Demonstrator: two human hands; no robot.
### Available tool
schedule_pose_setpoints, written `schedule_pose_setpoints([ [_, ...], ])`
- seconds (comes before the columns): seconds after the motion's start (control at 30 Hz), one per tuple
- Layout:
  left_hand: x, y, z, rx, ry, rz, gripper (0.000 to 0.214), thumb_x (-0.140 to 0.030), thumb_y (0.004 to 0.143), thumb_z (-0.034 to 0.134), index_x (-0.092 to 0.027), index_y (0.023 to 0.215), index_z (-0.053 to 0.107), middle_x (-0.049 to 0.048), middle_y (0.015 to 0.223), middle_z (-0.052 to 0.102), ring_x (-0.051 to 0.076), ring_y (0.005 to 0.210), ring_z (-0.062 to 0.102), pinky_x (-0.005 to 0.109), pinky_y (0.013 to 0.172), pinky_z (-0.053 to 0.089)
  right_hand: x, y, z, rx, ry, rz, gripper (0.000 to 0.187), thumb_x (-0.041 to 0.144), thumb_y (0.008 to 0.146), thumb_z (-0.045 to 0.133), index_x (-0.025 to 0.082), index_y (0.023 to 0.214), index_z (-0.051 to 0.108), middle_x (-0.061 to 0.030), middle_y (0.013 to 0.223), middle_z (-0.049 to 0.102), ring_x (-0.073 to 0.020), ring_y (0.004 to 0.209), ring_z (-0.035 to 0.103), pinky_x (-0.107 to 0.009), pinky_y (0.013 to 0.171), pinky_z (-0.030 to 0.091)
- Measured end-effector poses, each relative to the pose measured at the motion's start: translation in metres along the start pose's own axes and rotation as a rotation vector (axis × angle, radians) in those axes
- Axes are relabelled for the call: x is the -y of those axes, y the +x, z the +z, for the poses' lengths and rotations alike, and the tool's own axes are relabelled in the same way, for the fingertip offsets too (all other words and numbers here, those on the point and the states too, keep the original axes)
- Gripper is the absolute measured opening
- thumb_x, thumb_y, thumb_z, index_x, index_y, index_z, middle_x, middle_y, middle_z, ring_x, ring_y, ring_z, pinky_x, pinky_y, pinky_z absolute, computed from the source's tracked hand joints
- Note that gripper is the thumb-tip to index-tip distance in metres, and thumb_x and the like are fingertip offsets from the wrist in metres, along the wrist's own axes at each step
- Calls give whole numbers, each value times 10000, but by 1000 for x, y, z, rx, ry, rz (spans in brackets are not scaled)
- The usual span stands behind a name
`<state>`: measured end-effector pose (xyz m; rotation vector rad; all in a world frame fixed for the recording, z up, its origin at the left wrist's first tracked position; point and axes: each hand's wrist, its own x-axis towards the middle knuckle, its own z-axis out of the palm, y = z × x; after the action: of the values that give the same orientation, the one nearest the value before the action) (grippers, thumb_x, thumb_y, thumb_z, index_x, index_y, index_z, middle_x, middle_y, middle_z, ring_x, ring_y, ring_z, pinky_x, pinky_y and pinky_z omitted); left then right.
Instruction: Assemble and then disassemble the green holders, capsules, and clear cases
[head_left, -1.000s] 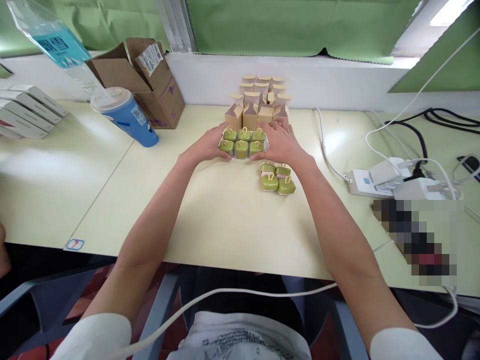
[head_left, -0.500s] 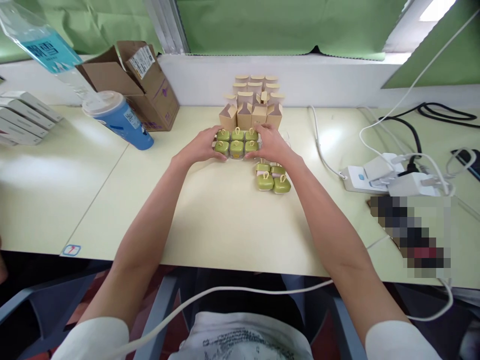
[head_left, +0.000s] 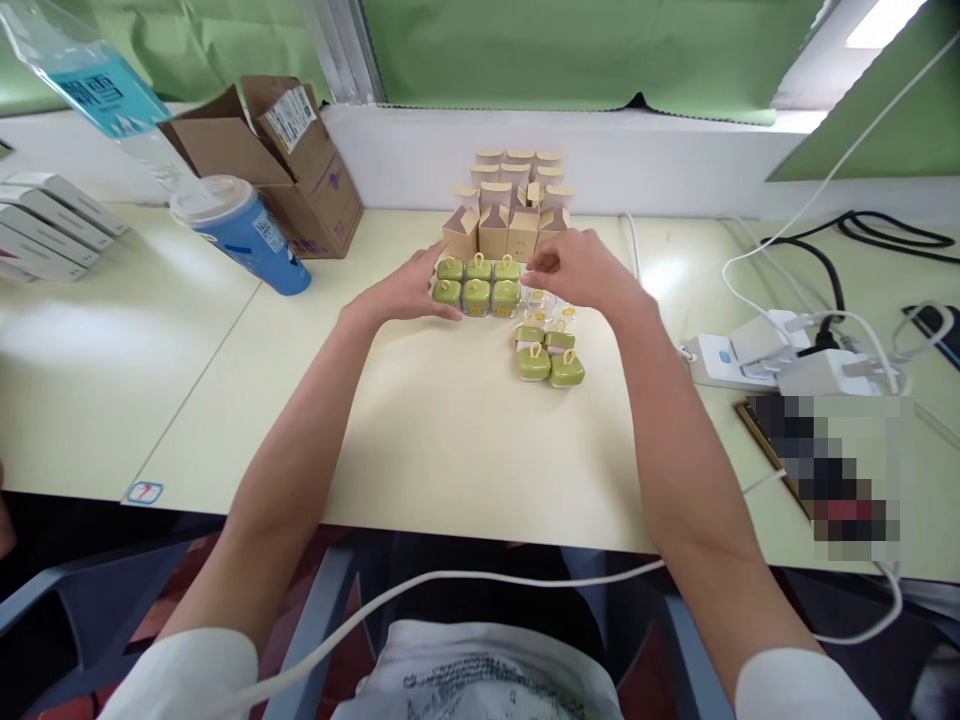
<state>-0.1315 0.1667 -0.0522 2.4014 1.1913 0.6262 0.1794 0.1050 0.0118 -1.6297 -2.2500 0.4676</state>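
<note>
Small clear jars with green lids [head_left: 477, 288], each lid topped by a cream loop, stand in a tight two-row block. My left hand [head_left: 411, 287] rests along the block's left side, thumb and fingers spread apart, open. Just off its right side is my right hand [head_left: 581, 268], fingers loosely bent and apart from the thumb, with nothing visible between them. Below that hand, clear jar bottoms [head_left: 541, 305] with yellow marks stand lidless, partly covered by it. Loose green lids [head_left: 550, 358] lie in a cluster nearer to me.
Open small kraft boxes [head_left: 508, 225] stand in rows against the wall. To the left are a blue cup [head_left: 259, 245], a clear bottle [head_left: 112, 95] and an open brown carton [head_left: 322, 200]. A power strip [head_left: 724, 360] with chargers and cables lies to the right.
My right hand has let go of the block's right side and moved right and up, its fingers now bent. The clear jar bottoms have come into view. My left hand stays at the block.
</note>
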Motion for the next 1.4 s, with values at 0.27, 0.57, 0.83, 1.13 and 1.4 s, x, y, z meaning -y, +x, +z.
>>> schedule_pose_setpoints([
  [0.27, -68, 5, -5, -392, -55, 193, 547, -594, 1046, 757, -330, 1505, 620, 144, 1493, 688, 334, 1367, 712, 506, 1117, 631, 32, -25, -13, 406, -219, 152, 296, 194, 955, 857, 267, 1242, 868, -82, 1152, 854, -288, 955, 796, -389, 769, 565],
  [0.57, -96, -1, 2, -324, -77, 264, 118, -288, 1039, 671, -239, 1034, 779, 59, 1022, 815, 191, 916, 760, 328, 807, 640, 37, -24, -8, 450, -272, 107, 284, 351, 974, 858, 264, 1242, 824, -105, 1316, 823, -281, 1029, 783, -348, 753, 532],
  [0.83, -106, -3, 9, -156, -7, 190, 209, -291, 1023, 595, -246, 1039, 798, 59, 1022, 831, 242, 944, 771, 410, 843, 648, 40, -30, -9, 488, -163, 23, 230, 147, 778, 925, 268, 699, 745, -64, 1022, 869, -312, 888, 788, -410, 715, 553],
  [1.13, -105, -2, 20, -81, 98, 197, 220, -283, 1008, 615, -233, 1009, 829, 89, 1002, 834, 330, 1044, 767, 457, 871, 595, 10, -40, -56, -21, 78, -16, 278, 498, 1032, 737, 259, 1110, 855, -94, 1033, 858, -323, 983, 789, -463, 852, 625],
  [1.4, -98, -1, 21, -85, 91, 177, 224, -344, 1028, 626, -241, 1003, 824, 93, 1004, 821, 318, 1047, 764, 446, 849, 583, -19, -17, -23, -58, -59, -15, 215, 405, 1065, 698, 251, 1067, 848, -96, 1041, 848, -334, 1051, 760, -512, 964, 596],
])
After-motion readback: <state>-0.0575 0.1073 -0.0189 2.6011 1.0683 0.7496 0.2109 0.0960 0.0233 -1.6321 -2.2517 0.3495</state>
